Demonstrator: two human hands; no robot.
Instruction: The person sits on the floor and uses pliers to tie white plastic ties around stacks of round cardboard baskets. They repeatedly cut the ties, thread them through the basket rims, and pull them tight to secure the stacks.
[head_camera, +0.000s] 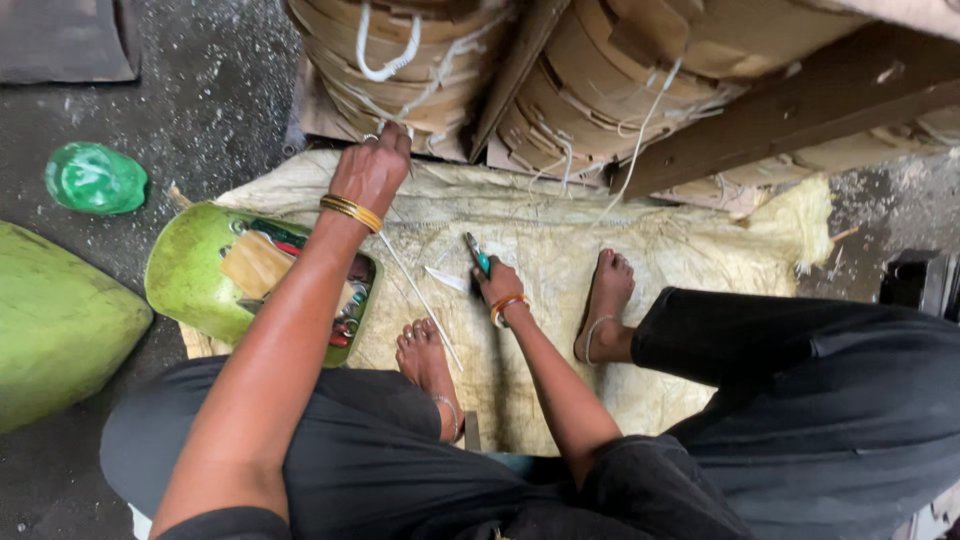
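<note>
Gripping a knife (462, 268), the right hand (497, 287) rests on sacking (560, 250).

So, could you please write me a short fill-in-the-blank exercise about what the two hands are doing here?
1. The left hand pulls a thin white ___ taut from the bundles.
2. The right hand holds a green-handled ___ over the sack cloth.
3. Beside the left arm lies a ___ container with small tools.
4. Both wrists wear ___.

Missing words: string; knife; green; bangles
</note>
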